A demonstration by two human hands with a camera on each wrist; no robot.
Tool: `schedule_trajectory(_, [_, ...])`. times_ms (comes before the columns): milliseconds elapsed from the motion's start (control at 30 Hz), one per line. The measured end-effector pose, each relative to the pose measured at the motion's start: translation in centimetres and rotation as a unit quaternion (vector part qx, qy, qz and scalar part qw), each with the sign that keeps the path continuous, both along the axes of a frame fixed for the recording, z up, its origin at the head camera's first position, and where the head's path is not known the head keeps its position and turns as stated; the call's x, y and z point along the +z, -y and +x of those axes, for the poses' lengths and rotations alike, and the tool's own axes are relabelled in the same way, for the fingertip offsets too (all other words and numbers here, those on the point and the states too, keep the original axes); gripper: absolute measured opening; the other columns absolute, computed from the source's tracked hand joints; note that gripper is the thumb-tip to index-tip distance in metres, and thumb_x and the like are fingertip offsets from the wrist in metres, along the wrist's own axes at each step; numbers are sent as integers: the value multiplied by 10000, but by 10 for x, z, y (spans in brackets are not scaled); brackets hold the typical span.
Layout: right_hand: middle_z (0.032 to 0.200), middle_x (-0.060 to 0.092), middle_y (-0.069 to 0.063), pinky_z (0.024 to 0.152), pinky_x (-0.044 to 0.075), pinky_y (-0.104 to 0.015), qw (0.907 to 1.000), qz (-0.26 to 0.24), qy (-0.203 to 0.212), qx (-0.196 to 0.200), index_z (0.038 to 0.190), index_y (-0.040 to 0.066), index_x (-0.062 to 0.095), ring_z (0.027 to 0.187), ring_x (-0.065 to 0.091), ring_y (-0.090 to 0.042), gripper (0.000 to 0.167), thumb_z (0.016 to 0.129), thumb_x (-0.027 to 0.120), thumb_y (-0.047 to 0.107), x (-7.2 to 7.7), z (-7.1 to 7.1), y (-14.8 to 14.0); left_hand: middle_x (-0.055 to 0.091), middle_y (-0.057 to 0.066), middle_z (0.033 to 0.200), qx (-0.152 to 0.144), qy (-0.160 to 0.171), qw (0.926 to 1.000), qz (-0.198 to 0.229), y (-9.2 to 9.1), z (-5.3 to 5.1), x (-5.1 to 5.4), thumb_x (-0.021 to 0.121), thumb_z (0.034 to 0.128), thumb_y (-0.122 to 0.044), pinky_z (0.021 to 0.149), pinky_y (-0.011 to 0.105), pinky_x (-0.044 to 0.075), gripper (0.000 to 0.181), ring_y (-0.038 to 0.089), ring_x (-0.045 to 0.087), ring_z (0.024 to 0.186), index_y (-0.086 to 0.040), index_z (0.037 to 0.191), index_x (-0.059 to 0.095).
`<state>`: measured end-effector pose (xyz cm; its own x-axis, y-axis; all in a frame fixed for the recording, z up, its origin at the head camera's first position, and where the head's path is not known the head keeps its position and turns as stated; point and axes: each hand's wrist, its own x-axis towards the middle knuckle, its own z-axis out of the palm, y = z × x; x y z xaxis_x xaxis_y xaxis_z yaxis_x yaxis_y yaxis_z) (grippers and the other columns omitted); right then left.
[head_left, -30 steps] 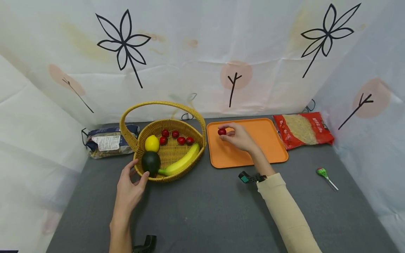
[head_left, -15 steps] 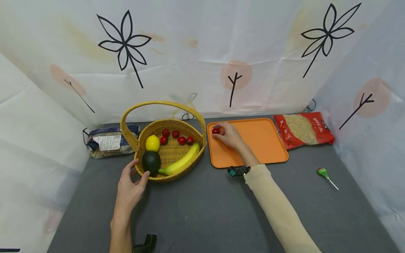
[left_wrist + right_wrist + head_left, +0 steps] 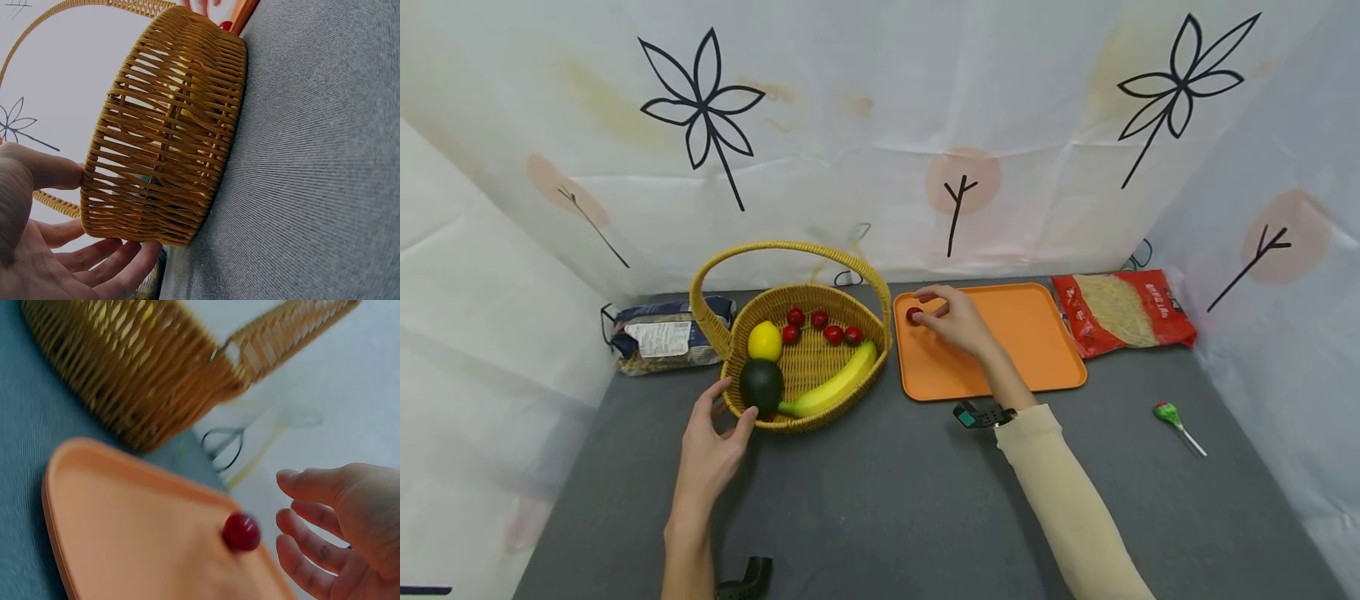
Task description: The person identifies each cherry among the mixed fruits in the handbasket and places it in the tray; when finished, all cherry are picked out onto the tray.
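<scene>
A red cherry (image 3: 913, 316) lies at the left end of the orange tray (image 3: 1022, 333). Just right of it is my right hand (image 3: 955, 321); in the right wrist view its thumb and fingers are apart, with a gap between them and the cherry (image 3: 241, 532). My left hand (image 3: 715, 442) holds the near left rim of the yellow wicker basket (image 3: 808, 358), thumb and fingers set around its edge. Inside the basket are a lemon (image 3: 764, 341), a dark green avocado (image 3: 762, 387), a banana (image 3: 831, 385) and several cherries (image 3: 833, 335).
A dark blue food packet (image 3: 662, 335) lies left of the basket, against the back cloth. Right of the tray is a red packet of pale noodles (image 3: 1120, 311). A green lollipop (image 3: 1180, 427) lies on the grey table (image 3: 865, 517) at the right. The basket's tall handle (image 3: 790, 245) arches upward.
My right hand carried the cherry leftward over the tray, let go of it there, and has drawn back slightly right. The left hand stays at the basket.
</scene>
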<state>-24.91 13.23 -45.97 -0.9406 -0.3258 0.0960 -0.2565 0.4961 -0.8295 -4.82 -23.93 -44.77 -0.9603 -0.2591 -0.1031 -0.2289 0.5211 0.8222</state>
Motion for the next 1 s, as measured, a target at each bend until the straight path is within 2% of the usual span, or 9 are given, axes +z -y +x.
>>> schedule_trajectory(100, [1374, 712, -147, 781, 648, -364, 9997, -246, -68, 52, 1375, 123, 717, 1046, 748, -351, 352, 1037, 761, 209, 12, 11, -2, 312, 229, 1758, -4, -2, 10000, 47, 0, 1, -1, 675, 1083, -280, 1139, 618, 542, 731, 466, 422, 1566, -100, 1699, 324])
schedule_trajectory(267, [1324, 724, -205, 785, 668, -478, 9950, -915, -208, 339, 1322, 102, 727, 1036, 754, -376, 297, 1038, 754, 185, 36, 37, -3, 311, 238, 1756, -17, -27, 10000, 52, -1, 0, -1, 677, 1083, -274, 1136, 624, 544, 730, 476, 417, 1569, -94, 1697, 326])
schedule_trajectory(333, [1268, 739, -200, 763, 663, -446, 9913, -1183, -346, 453, 1288, 73, 730, 993, 754, -333, 270, 1030, 756, 149, 46, 48, -2, 312, 236, 1756, -25, -24, 10000, 45, -1, 0, -1, 677, 1083, -278, 1136, 622, 543, 730, 473, 418, 1568, -98, 1697, 326])
schedule_trajectory(467, [1149, 753, -190, 695, 641, -305, 9796, -1665, -839, 743, 1210, 7, 735, 907, 725, -197, 219, 993, 759, 27, 64, 70, 7, 316, 233, 1754, -24, -12, 10000, 38, -1, 0, -1, 676, 1083, -283, 1137, 615, 543, 729, 465, 421, 1570, -102, 1698, 327])
schedule_trajectory(567, [1103, 756, -204, 687, 638, -277, 9696, -1913, -1132, 1021, 1179, -16, 740, 896, 719, -136, 211, 969, 754, -38, 71, 85, 18, 319, 231, 1754, -20, -20, 10000, 54, -1, 0, -1, 676, 1083, -280, 1138, 617, 542, 729, 460, 424, 1570, -100, 1696, 326])
schedule_trajectory(633, [1107, 756, -209, 712, 648, -278, 9660, -1981, -1152, 1195, 1180, -16, 738, 916, 725, -126, 215, 968, 750, -46, 72, 92, 29, 316, 229, 1756, -19, -23, 10000, 65, 0, 0, -1, 675, 1084, -279, 1140, 622, 540, 730, 460, 424, 1569, -99, 1696, 322])
schedule_trajectory(800, [1168, 750, -197, 783, 653, -281, 9669, -1860, -759, 1576, 1214, 8, 730, 981, 739, -177, 228, 987, 747, -1, 69, 95, 62, 294, 232, 1767, -29, 43, 10000, 53, 0, 1, -1, 657, 1093, -293, 1143, 627, 540, 734, 471, 409, 1578, -99, 1703, 299])
schedule_trajectory(1000, [1227, 748, -208, 889, 648, -380, 9700, -1516, -237, 1886, 1237, 9, 725, 1013, 739, -272, 235, 1017, 747, 89, 60, 78, 107, 284, 234, 1772, -40, 80, 9999, 67, 1, 0, -1, 655, 1094, -303, 1145, 629, 538, 739, 478, 398, 1588, -103, 1706, 291])
